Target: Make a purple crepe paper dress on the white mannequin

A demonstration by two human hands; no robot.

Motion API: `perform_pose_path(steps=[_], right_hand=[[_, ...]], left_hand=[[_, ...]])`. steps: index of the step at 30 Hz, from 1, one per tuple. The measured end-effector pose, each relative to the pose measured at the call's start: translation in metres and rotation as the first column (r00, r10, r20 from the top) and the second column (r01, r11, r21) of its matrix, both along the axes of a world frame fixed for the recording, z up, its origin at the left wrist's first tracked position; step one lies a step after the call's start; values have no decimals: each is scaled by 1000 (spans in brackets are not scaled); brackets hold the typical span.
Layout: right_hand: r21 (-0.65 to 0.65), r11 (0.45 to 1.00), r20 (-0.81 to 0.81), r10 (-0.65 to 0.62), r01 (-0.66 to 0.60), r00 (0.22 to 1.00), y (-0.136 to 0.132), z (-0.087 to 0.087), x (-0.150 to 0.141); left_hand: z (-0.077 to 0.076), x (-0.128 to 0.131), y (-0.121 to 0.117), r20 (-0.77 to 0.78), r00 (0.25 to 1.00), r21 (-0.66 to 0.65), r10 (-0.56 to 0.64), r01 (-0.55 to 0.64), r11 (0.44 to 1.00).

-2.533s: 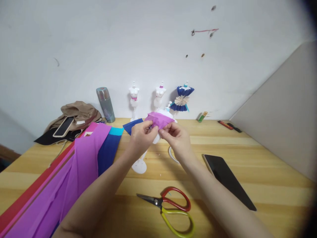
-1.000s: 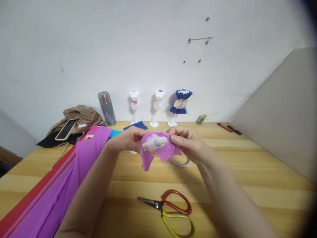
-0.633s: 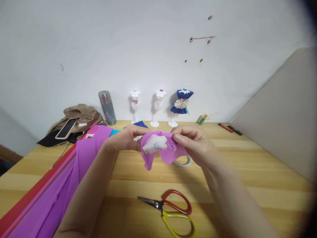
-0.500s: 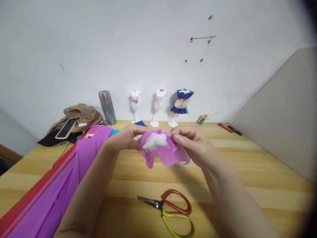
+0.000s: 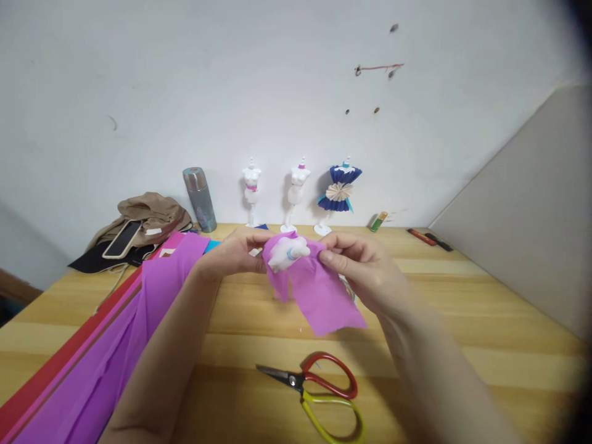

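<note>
A small white dress-form mannequin (image 5: pixel 280 256) with a light-blue band at its neck is held tilted above the table, its neck end toward me. Around it hangs a piece of purple crepe paper (image 5: pixel 326 302), loose and drooping at the front right. My left hand (image 5: pixel 238 253) is closed on the mannequin and the paper's left side; its fingertips are partly hidden behind them. Thumb and finger of my right hand (image 5: pixel 358 259) pinch the paper's upper edge at the right. Part of a tape roll (image 5: pixel 348 287) shows behind the paper.
Scissors (image 5: pixel 296 379) with red and yellow handles lie in front of me. Long purple paper (image 5: pixel 161 277) spreads at left, near a phone (image 5: pixel 123 239), a cap and a flask (image 5: pixel 200 198). Along the wall stand a blue-dressed mannequin (image 5: pixel 340 191) and two white ones (image 5: pixel 296 188).
The mannequin has been turned so its neck end faces me. The paper, first stretched across its front between both hands, now wraps behind it and its right part has dropped lower.
</note>
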State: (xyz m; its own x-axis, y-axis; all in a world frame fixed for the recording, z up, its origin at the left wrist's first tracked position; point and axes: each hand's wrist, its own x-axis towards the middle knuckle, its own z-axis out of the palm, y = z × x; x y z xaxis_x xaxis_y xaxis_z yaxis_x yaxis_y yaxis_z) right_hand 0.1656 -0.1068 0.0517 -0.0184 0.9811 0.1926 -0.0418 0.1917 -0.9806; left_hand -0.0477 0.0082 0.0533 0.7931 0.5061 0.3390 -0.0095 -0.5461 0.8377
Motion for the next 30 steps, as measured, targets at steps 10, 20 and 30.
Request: perform_pose_path(steps=[10, 20, 30], right_hand=[[-23, 998, -55, 50, -51, 997, 4, -1, 0], [-179, 949, -232, 216, -260, 949, 11, -6, 3], [-173, 952, -146, 228, -251, 963, 9, -7, 5]], left_hand=[[5, -2, -3, -126, 987, 146, -99, 117, 982], [-2, 0, -2, -127, 972, 243, -198, 224, 944], [-4, 2, -4, -142, 964, 217, -224, 251, 943]])
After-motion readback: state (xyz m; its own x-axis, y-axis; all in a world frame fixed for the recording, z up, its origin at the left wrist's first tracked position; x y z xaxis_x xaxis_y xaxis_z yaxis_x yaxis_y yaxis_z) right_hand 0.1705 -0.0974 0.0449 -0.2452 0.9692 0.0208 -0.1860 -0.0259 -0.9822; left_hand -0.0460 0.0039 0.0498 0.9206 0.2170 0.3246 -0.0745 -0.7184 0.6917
